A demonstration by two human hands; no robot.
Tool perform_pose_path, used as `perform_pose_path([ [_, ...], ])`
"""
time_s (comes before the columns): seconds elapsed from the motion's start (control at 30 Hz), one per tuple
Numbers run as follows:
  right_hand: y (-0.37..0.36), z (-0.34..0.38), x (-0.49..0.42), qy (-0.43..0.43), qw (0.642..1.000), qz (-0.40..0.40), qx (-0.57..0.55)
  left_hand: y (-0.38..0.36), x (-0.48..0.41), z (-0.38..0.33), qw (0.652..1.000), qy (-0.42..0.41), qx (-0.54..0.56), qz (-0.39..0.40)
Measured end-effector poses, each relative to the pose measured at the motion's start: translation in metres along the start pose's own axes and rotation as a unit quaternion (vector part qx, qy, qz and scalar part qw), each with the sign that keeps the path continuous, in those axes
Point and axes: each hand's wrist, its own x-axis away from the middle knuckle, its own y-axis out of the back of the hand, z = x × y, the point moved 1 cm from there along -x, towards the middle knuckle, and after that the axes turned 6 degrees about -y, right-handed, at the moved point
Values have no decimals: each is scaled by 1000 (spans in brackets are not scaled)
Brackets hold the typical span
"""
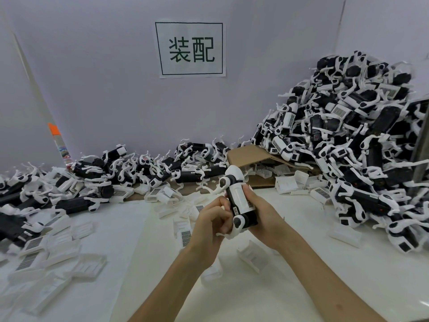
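Above the middle of the white table I hold a black-and-white toy body with a white cover panel on top and white curved legs at both ends. My right hand grips its right side from beneath, fingers curled round it. My left hand grips the left side near the lower end, fingers curled against the black edge and a white leg.
A tall heap of assembled black-and-white toy bodies fills the right. A lower row of them runs along the back wall. Loose white cover panels lie at the left and around my hands. A flattened cardboard box lies behind.
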Motion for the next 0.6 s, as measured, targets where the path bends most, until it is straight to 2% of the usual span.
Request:
perform_pose_path([
  [0.1, -2, 1, 0, 6, 999, -41, -23, 1, -3, 4, 993, -54, -93, -47],
  [0.17, -3, 1, 0, 17, 997, -64, -27, 2, -5, 8, 974, -98, -192, -74],
  [0.3, 0, 2, 0, 25, 998, -35, -38, -2, -6, 17, 927, -131, -345, -62],
  [0.37, 1, 2, 0, 27, 999, -18, -15, -1, -6, 19, 926, -130, -349, -60],
  [0.5, 2, -2, -2, 59, 984, -76, 148, 3, -7, 18, 952, -95, -290, -43],
  [0.6, 1, -4, -2, 78, 974, -90, 193, 4, -6, 16, 947, -107, -297, -53],
])
